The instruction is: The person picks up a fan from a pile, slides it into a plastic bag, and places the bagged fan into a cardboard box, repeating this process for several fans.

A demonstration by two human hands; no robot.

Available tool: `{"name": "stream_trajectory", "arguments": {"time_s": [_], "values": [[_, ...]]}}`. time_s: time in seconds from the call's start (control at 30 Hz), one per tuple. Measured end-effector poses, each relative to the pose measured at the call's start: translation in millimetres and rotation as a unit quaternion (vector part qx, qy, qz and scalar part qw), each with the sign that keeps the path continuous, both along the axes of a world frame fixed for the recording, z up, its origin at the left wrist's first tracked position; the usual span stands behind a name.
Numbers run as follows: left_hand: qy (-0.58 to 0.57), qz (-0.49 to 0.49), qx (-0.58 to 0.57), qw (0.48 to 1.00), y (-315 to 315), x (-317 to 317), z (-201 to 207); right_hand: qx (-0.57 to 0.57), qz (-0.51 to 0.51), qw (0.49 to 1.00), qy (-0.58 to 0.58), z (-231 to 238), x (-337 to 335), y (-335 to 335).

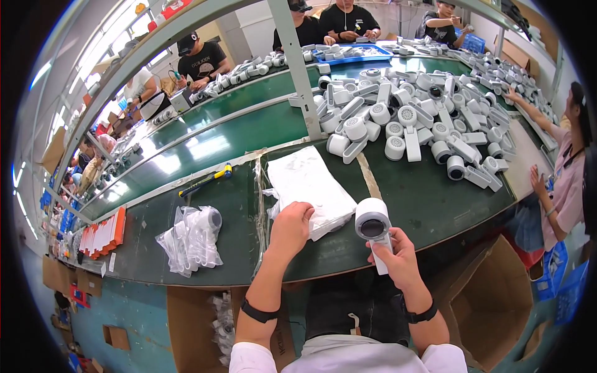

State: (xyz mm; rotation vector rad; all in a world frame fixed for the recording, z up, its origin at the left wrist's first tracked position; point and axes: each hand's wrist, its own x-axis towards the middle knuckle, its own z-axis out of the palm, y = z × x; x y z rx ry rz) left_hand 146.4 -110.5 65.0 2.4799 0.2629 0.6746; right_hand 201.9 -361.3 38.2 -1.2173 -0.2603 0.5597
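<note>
My right hand (398,252) is wrapped round the handle of a white and grey handheld fan (372,219). The fan's round head points up, with a dark circle on the side facing me. My left hand (292,227) is at the near left edge of a stack of white plastic bags (308,180), its fingers pinched on the top bag. The stack lies on the dark green bench (249,230) in front of me. Left of it lies a bundle of bagged fans (194,239).
A big heap of fans (413,115) covers the bench at the right. A yellow and black tool (206,180) and orange-edged cards (102,233) lie to the left. A metal post (297,68) rises beyond the bags. Cardboard boxes (488,304) stand below. Co-workers sit around.
</note>
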Motion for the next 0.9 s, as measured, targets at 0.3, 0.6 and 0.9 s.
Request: {"name": "stream_trajectory", "arguments": {"time_s": [0.3, 0.6, 0.9], "values": [[0.019, -0.033, -0.062, 0.997, 4.1, -4.0, 4.1, -0.004, 0.019, 1.0, 0.011, -0.5, -7.8, 9.5], [0.025, -0.026, -0.001, 0.999, 3.2, -2.5, 8.5, -0.003, 0.018, 1.0, 0.014, 0.0, -9.4, 8.0], [0.005, -0.016, 0.018, 1.0, 9.1, -3.9, 4.9, -0.009, 0.017, 1.0, 0.013, -2.0, -9.3, 7.3]]}}
